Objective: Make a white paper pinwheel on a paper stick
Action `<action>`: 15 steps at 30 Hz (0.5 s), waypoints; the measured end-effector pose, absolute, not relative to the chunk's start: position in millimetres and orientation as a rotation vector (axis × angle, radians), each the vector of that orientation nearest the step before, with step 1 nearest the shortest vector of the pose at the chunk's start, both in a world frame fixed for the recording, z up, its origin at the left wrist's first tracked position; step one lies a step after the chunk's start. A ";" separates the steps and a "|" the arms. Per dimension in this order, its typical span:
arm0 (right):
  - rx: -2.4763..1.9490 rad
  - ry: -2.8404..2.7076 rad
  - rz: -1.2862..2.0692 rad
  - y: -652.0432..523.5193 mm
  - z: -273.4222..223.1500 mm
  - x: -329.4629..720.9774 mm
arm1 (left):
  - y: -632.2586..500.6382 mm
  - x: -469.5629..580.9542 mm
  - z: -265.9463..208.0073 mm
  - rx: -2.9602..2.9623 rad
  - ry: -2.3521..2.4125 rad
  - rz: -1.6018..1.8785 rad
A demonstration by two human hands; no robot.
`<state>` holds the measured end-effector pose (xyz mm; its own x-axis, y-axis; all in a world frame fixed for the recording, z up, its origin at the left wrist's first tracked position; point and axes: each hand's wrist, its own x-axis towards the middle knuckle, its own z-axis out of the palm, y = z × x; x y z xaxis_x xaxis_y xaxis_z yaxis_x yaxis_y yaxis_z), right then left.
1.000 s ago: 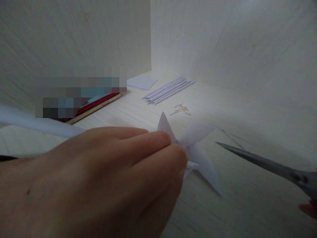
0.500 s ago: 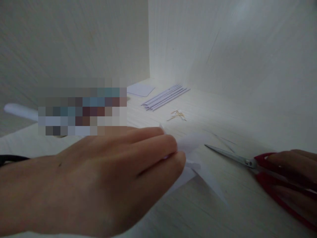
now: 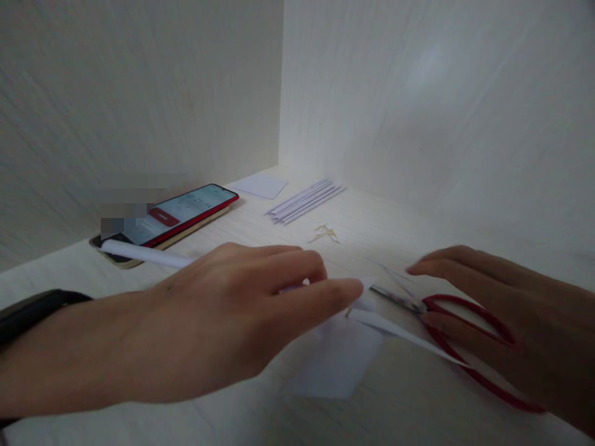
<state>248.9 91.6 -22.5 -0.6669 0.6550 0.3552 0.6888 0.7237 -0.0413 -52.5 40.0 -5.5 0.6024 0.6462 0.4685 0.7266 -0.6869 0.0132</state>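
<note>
Fingers of left hand curled around paper roll, folded paper just beside, right hand spread at scissors

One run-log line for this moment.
left hand: grasping rolled-paper stick; right hand: open at red-handled scissors; nearby: paper pinwheel; beyond: phone, paper tubes

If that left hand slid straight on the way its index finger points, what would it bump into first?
Probably the red-handled scissors' blades, just beyond the left hand's fingertip, though depth is hard to judge.
</note>
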 end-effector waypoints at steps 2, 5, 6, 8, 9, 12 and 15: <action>-1.039 -2.642 0.092 91.7 -14.1 222.1 | 41.5 -52.3 -2.6 -2.669 -1.062 -0.607; -0.874 -2.648 0.363 90.7 -9.9 194.7 | 42.4 -51.4 -0.1 -2.654 -0.999 -0.628; -0.812 -2.655 0.440 91.4 -10.5 190.1 | 42.3 -50.8 0.3 -2.645 -0.991 -0.643; -0.678 -2.638 0.590 96.1 -13.8 186.7 | 41.5 -49.2 1.0 -2.627 -0.966 -0.674; -0.616 -2.620 0.647 100.2 -16.1 186.9 | 41.0 -48.5 1.3 -2.623 -0.955 -0.675; -0.510 -2.600 0.654 114.6 -23.0 190.0 | 39.6 -47.4 1.9 -2.620 -0.921 -0.686; -0.501 -2.633 0.428 118.4 -26.3 192.0 | 39.2 -48.3 1.4 -2.639 -0.910 -0.683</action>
<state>192.0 118.4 -26.3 -0.8450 0.4074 0.3464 0.2768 0.8874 -0.3686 -48.3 39.2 1.4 0.6920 0.5083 0.5126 0.6343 -0.7672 -0.0955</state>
